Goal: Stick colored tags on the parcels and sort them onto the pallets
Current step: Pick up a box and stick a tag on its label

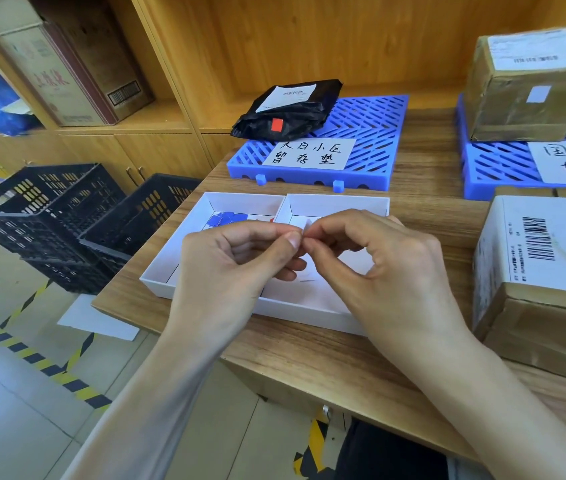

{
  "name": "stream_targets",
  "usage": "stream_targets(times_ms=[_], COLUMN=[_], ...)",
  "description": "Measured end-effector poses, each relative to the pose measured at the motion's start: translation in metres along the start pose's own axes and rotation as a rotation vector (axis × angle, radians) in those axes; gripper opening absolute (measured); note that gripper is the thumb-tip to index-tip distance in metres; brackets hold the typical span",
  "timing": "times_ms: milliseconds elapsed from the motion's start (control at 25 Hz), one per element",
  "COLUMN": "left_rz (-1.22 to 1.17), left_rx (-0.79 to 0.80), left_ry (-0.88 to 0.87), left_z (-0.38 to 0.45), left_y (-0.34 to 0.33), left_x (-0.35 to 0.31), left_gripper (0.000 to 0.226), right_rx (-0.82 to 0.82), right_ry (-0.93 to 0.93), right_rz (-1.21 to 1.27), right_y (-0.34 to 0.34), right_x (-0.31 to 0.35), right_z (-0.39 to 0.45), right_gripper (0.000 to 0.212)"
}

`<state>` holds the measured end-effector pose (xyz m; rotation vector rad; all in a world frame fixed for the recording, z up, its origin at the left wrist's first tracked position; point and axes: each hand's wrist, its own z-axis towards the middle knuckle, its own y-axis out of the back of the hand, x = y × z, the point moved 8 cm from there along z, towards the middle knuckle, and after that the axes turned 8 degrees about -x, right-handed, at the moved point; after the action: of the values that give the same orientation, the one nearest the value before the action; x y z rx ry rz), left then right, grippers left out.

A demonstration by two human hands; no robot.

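My left hand (236,258) and my right hand (389,268) meet above a white two-part tray (205,206). Together their fingertips pinch a small pale tag (306,226). Blue tags (226,218) lie in the tray's left part. A black bag parcel (288,109) with a red tag (277,125) lies on the left blue pallet (371,133). A taped brown box (531,84) with a pale tag stands on the right blue pallet (496,168). Another taped box (541,282) with a barcode label sits on the wooden table (309,358) at right.
Two black plastic crates (67,220) stand on the floor left of the table. Wooden shelves (157,123) hold cartons and a blue bag behind them. Yellow-black tape marks the floor. A white sheet (98,322) pokes out under the table's left edge.
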<state>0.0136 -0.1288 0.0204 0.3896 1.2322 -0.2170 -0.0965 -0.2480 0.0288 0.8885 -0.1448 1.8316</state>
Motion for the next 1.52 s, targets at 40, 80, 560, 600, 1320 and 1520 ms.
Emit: stream_targets(times_ms=[40, 80, 560, 600, 1320, 1520], left_rz=[0.015, 0.025, 0.059, 0.055, 0.019, 0.004], left_rx=[0.005, 0.007, 0.051, 0.054, -0.026, -0.060], left_ry=[-0.008, -0.011, -0.032, -0.026, 0.029, 0.038], left_z=[0.000, -0.001, -0.012, -0.012, -0.008, -0.006], left_y=[0.000, -0.001, -0.006, -0.006, 0.001, 0.005], left_x=[0.000, 0.000, -0.002, -0.001, 0.007, 0.010], left_gripper=[0.010, 0.009, 0.014, 0.013, 0.011, 0.008], right_rx=[0.007, 0.015, 0.032, 0.045, 0.117, 0.089], right_ry=[-0.013, -0.030, 0.076, 0.050, -0.227, -0.299], right_rz=[0.000, 0.004, -0.181, -0.163, 0.003, 0.065], right_y=[-0.001, -0.001, -0.004, -0.004, -0.005, -0.004], right_x=[-0.001, -0.003, 0.003, 0.001, -0.011, -0.017], right_z=[0.000, 0.000, 0.000, 0.000, 0.001, 0.002], right_gripper=[0.001, 0.001, 0.010, 0.010, 0.008, 0.007])
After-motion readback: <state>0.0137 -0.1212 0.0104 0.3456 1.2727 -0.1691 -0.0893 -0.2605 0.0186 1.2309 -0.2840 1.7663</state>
